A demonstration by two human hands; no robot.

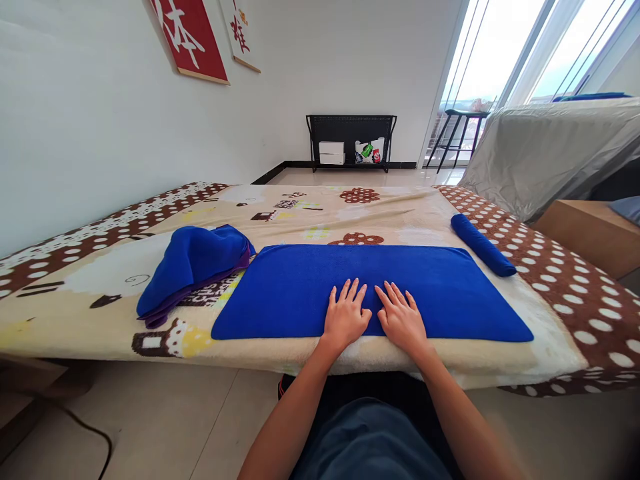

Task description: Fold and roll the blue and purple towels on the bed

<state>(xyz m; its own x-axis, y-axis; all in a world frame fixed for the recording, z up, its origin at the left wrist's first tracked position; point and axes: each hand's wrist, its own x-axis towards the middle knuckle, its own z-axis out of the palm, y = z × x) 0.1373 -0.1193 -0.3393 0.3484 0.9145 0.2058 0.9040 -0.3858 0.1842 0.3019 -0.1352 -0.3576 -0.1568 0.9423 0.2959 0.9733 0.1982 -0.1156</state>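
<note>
A blue towel (pixel 295 287) lies spread out flat on the bed, its long side toward me. My left hand (pixel 346 310) rests palm down near the middle of its front edge, fingers stretched out. Beside it, my right hand (pixel 403 317) also lies flat on the cloth with its fingers extended, a small gap between the two thumbs. To the left sits a loose heap of blue and purple towels (pixel 197 267). A rolled blue towel (pixel 483 245) lies at an angle to the right of the spread one.
A patterned blanket (pixel 280 230) with a dotted brown border covers the bed. Beyond it, a black rack (pixel 351 140) stands against the wall. On the right are a cardboard box (pixel 575 237), a sheet-covered object (pixel 565 140) and a stool (pixel 460 133) near the window.
</note>
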